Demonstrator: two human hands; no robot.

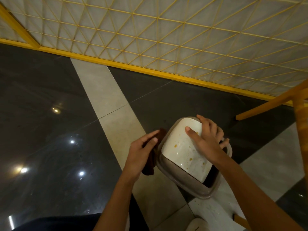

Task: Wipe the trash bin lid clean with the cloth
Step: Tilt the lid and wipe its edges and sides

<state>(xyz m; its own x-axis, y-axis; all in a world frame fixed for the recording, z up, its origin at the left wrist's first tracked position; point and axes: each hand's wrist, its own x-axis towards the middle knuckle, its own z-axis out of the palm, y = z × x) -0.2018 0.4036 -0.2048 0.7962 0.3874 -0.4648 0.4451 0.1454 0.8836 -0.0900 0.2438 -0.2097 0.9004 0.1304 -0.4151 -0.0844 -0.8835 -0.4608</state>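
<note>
Just left of the trash bin lid [181, 152], close beside its grey rim [196, 182], the left grip [141, 152] pinches a dark brown cloth [149, 169] between thumb and fingers; the cloth hangs off the white flap, not yet on it. The lid's long axis runs away from the person, its far end leaning slightly left, so the soiled face lies to the right of the cloth, with orange spots [175, 145] across its middle and near part. The right grip [206, 140] holds the lid's right edge, thumb flat on the flap and fingers curled over the side, seemingly steadying it. The left grip, carrying the cloth, looks best placed to sweep rightward across the flap.
</note>
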